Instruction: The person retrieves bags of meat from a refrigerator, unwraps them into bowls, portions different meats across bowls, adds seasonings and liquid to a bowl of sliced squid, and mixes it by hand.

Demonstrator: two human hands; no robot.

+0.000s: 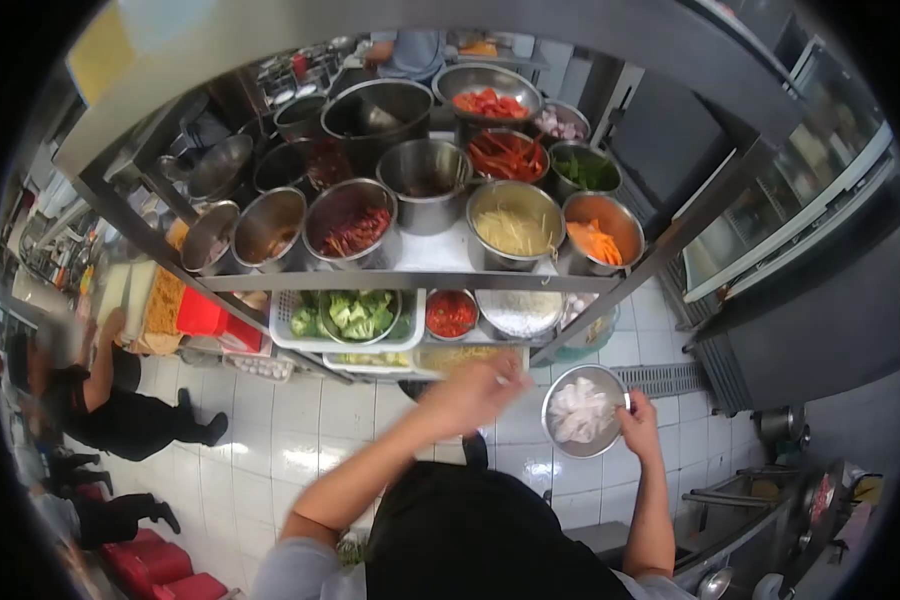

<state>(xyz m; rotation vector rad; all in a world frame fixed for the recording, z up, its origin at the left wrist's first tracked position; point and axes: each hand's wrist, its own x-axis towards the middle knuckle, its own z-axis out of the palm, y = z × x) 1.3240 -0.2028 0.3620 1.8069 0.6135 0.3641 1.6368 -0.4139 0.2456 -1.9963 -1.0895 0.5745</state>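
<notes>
My right hand (638, 425) grips the rim of a round metal bowl (582, 454) on its right side. Pale, whitish strips (582, 408), perhaps raw meat or seafood, lie in the bowl. My left hand (478, 390) is raised in front of the rack's lower shelf, left of the bowl and apart from it. Motion smears its fingers, so whether they hold anything is unclear. Just beyond it are a tray of yellowish shreds (450, 358) and a bowl of chopped red pieces (452, 316).
A metal rack (410, 283) ahead carries several metal pots, including yellow strips (515, 232), orange slices (598, 242) and dried red chillies (358, 232). Below sits broccoli (358, 315). People (120, 400) stand at the left. A glass-door cabinet (785, 220) is at the right.
</notes>
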